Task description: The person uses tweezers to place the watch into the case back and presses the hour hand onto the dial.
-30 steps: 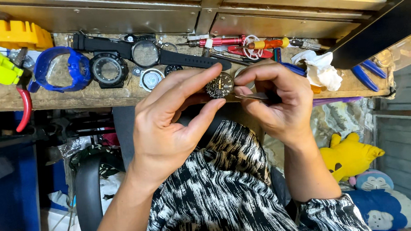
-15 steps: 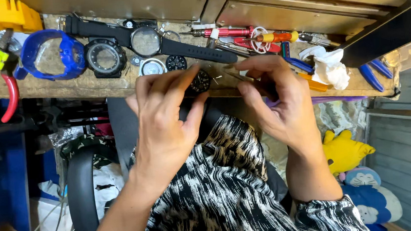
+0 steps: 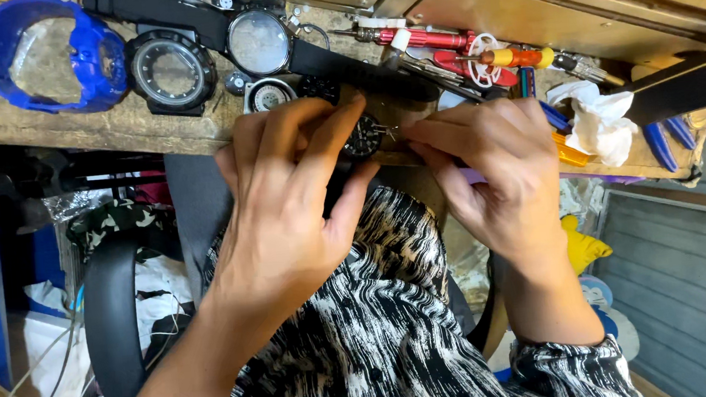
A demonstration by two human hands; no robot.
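Two hands: both are working close together over the front edge of a worn wooden bench (image 3: pixel 151 122).
Left hand (image 3: pixel 285 204): it is curling around a small round dark watch piece (image 3: pixel 362 135), with fingers over the top and the thumb coming up from below.
Right hand (image 3: pixel 495 169): it is closing narrowly, fingertips pinched together right beside the piece; a thin metal tip is showing at the piece's right edge, but I cannot tell what tool it belongs to.
Watch piece: it is sitting between the two hands, just above the bench edge, mostly covered by the left fingers.
Behind the hands: a black-strapped watch (image 3: pixel 259 41) is lying across the bench, with a black watch case (image 3: pixel 172 71) to its left and a blue watch shell (image 3: pixel 42 51) further left.
Right of the bench: red-handled screwdrivers (image 3: pixel 433 40) are lying near a crumpled white cloth (image 3: pixel 597 122), and blue-handled pliers (image 3: pixel 663 144) are resting just beyond it.
Below: a black-and-white patterned garment (image 3: pixel 383 349) is filling the lap area.
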